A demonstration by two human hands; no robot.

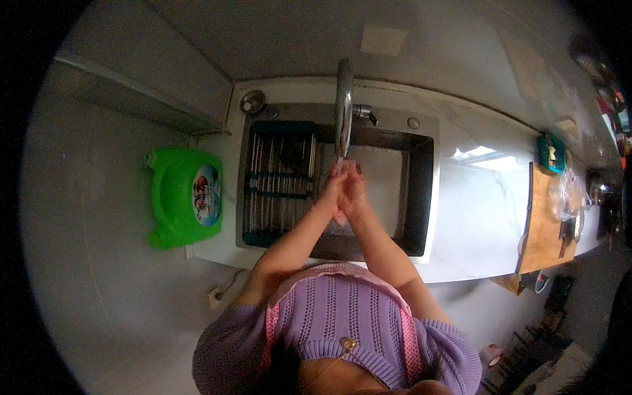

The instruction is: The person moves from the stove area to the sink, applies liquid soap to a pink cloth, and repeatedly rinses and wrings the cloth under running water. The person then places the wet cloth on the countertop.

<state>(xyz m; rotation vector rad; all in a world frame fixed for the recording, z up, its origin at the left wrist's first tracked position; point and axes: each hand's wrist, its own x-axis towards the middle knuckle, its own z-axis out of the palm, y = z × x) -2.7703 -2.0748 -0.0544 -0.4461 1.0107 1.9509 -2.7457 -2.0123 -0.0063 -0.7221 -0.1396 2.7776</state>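
My left hand (334, 190) and my right hand (354, 190) are together over the stainless steel sink (382, 190), touching each other. Both are right under the spout of a chrome faucet (344, 108), and their skin looks wet. The fingers overlap and blur, so I cannot tell how far they are bent. A small pink shape (339, 218) shows below the palms; whether it is part of a hand or something held is unclear. To the left of my hands, a rack with metal rods and dark ends (281, 185) lies across the sink.
A green plastic jug (185, 197) with a printed label stands on the counter at the left. A sink strainer (253, 101) sits behind the rack. Farther right are a wooden cutting board (545, 227), a clear plastic bag (567, 195) and a teal basket (551, 152).
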